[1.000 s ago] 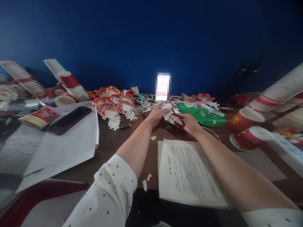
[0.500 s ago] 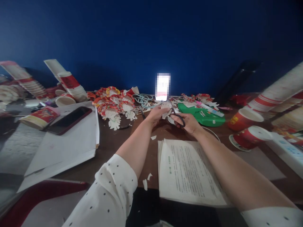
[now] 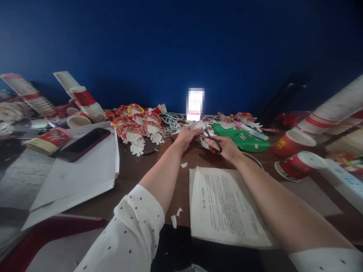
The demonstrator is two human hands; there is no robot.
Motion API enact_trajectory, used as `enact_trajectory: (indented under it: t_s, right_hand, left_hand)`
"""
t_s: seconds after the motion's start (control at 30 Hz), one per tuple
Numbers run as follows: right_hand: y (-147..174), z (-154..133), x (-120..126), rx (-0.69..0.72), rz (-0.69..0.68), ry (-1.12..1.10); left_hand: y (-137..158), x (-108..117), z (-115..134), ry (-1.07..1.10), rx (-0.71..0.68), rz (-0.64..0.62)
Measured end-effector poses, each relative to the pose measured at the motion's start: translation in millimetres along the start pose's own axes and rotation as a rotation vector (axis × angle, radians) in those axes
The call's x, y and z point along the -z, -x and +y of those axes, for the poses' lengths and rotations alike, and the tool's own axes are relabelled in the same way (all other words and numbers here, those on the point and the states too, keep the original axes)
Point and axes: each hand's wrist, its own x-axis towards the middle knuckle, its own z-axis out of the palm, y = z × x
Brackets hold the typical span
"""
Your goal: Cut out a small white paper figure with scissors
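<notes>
Fingers of the right hand point(image 3: 227, 149) are curled round the handles of black scissors point(image 3: 218, 144); the left hand point(image 3: 185, 137) pinches a white paper piece point(image 3: 200, 124) above the desk point(image 3: 136, 168), before the lit phone point(image 3: 195, 102). Paper judged light, stiffish, easily creased: best gripped by its edge. Scissors' long axis runs diagonally, blades pointing forward and left; blade gap indeterminable.

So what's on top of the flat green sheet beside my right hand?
Small white paper scraps and a slim pale-blue stick lie on the flat green sheet. Whatever is under it, or behind your right hand, is covered.
</notes>
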Motion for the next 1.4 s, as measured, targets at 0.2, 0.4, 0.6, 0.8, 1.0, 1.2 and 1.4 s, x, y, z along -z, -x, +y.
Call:
enact_trajectory:
  t_s: [0.2,0.4,0.6,0.8,1.0,1.2,1.4]
  right_hand:
    - [0.5,-3.1,1.7,-0.01,-0.014,0.006]
    - [1.5,-3.7,2.0,0.007,-0.027,0.01]
    - [0.7,-1.9,3.0,0.015,-0.038,0.014]
    - [-1.5,2.3,6.4,0.011,-0.044,0.073]
    - [-1.8,3.8,7.5,0.008,-0.045,0.085]
    - [-1.9,6.1,7.6,0.026,-0.039,0.087]
    - [-0.5,4.5,6.4,0.06,0.022,0.057]
  left_hand:
    - [-1.9,4.5,1.0,-0.021,-0.019,-0.029]
    - [-0.7,4.7,5.0,-0.04,-0.001,-0.009]
    - [0.8,4.9,6.5,-0.028,0.009,-0.014]
    - [-1.5,8.0,5.6,-0.035,0.004,-0.035]
    - [-2.9,9.1,4.7,-0.019,-0.001,-0.028]
    - [-0.9,6.1,7.7,-0.007,0.014,0.005]
    - [6.5,1.9,8.7,0.084,0.105,-0.009]
